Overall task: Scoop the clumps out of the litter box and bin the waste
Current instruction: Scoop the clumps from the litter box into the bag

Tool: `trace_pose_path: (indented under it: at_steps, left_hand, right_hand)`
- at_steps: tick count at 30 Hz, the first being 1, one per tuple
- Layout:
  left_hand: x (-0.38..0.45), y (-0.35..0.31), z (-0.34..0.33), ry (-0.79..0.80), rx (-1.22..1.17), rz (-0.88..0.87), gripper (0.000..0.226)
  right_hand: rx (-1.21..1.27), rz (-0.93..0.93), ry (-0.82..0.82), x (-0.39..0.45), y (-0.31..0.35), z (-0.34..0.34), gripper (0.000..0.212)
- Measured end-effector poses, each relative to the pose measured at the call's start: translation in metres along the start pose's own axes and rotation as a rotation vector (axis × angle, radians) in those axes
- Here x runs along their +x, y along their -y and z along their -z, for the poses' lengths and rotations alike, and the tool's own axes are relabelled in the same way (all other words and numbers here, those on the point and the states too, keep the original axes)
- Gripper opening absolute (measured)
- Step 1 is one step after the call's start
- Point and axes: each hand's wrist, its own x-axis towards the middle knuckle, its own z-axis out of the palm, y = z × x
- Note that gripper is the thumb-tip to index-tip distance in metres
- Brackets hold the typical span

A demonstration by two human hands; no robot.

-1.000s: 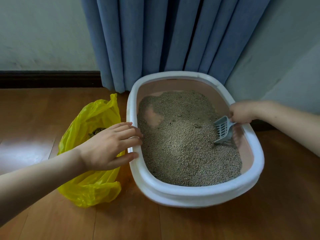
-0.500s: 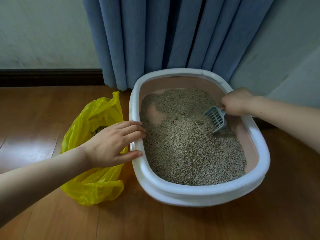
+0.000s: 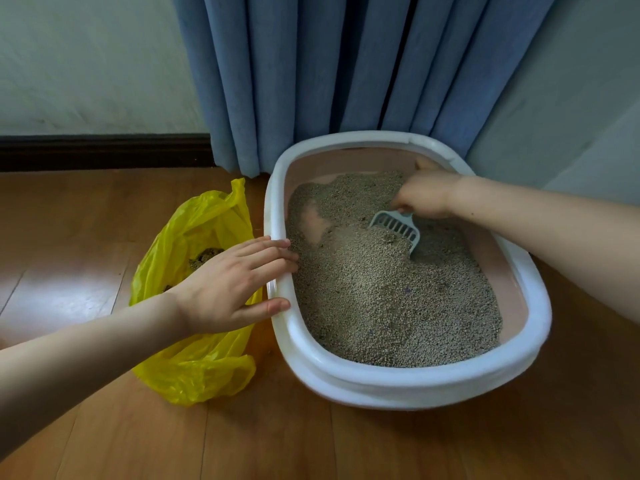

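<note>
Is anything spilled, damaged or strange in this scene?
No spill or damage shows on the wooden floor. One odd spot: the grey-brown litter is uneven, and a bare pink patch of the white-rimmed litter box bottom shows at its far left. The yellow plastic bag stays open beside it.

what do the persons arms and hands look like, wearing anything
Both forearms are bare as far as the frame shows: no sleeves or gloves. The left hand and right hand show no rings, watch or bracelets. Nails look short and unpainted on the left hand.
</note>
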Motion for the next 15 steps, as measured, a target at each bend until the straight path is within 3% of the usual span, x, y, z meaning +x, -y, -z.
trace_pose_path:
  at_steps: [15]
  left_hand:
    - [0.0, 0.0, -0.001, -0.011, -0.012, -0.003, 0.053]
  right_hand:
    - [-0.183, 0.291, -0.088, -0.005, 0.046, 0.01, 0.022]
